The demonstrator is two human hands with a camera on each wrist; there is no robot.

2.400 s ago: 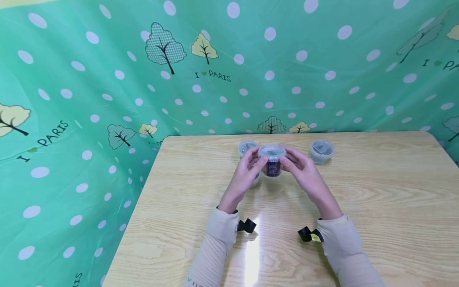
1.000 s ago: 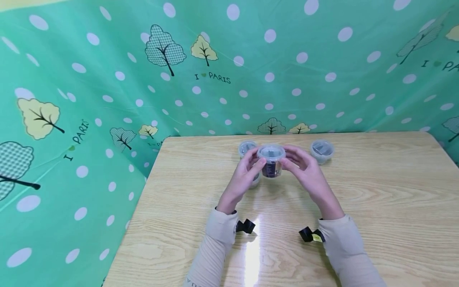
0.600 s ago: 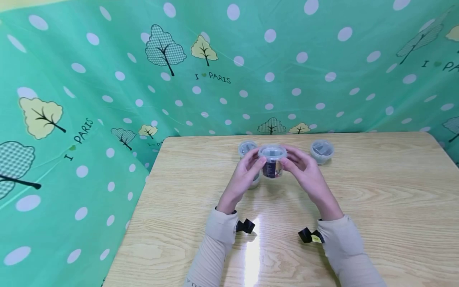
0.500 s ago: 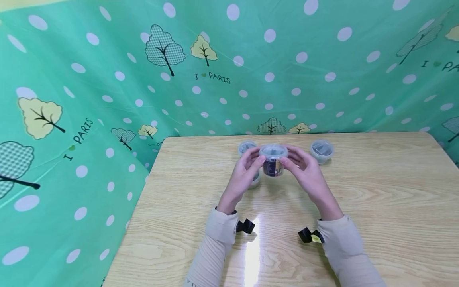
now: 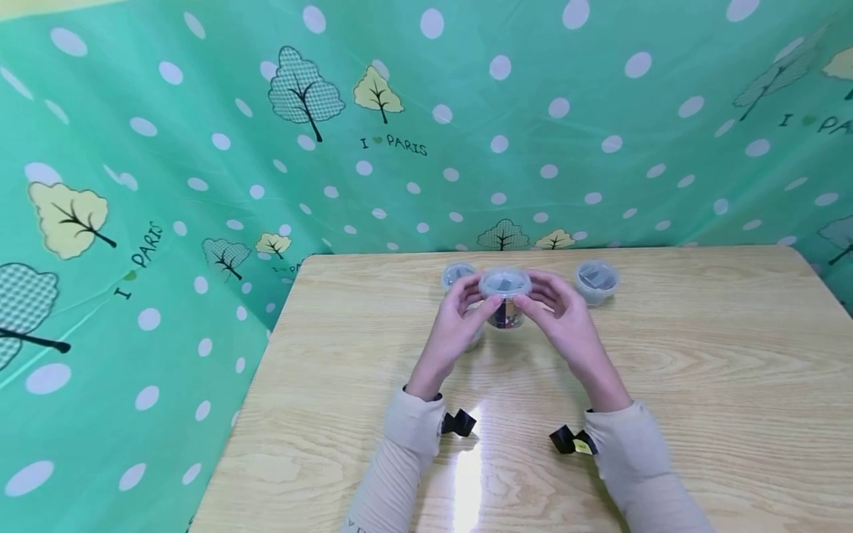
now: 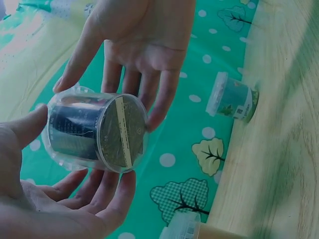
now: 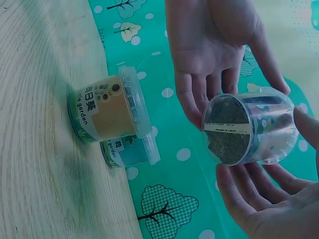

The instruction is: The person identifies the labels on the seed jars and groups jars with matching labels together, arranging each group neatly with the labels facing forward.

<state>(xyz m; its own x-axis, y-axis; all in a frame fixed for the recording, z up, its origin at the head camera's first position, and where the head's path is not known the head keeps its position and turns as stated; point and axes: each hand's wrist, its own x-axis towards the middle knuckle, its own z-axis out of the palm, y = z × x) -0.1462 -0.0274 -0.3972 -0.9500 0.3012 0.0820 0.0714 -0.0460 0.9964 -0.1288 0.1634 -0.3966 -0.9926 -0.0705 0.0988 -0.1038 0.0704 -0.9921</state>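
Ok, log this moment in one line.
left hand: holds tub; right hand: holds same tub; tub: upright, raised above table; other tubs: three, on table

One view from the head, two from the wrists

The head view looks forward and down over the wooden table [image 5: 333, 444], farthest back, the polka-dot curtain [image 5: 413, 96] across its upper half; the left wrist view sits close to the held lidded clear tub [image 6: 97, 132], faces its base and the curtain, and lies on its side, wooden table at the right; the right wrist view, also near, is turned the opposite way, wooden table at the left; all three share the lidded clear tub, left hand [image 5: 455, 318] and right hand [image 5: 563, 320]; a teal-labelled tub [image 6: 233, 97], upper right in the left wrist view, also shows right of centre in the head view.
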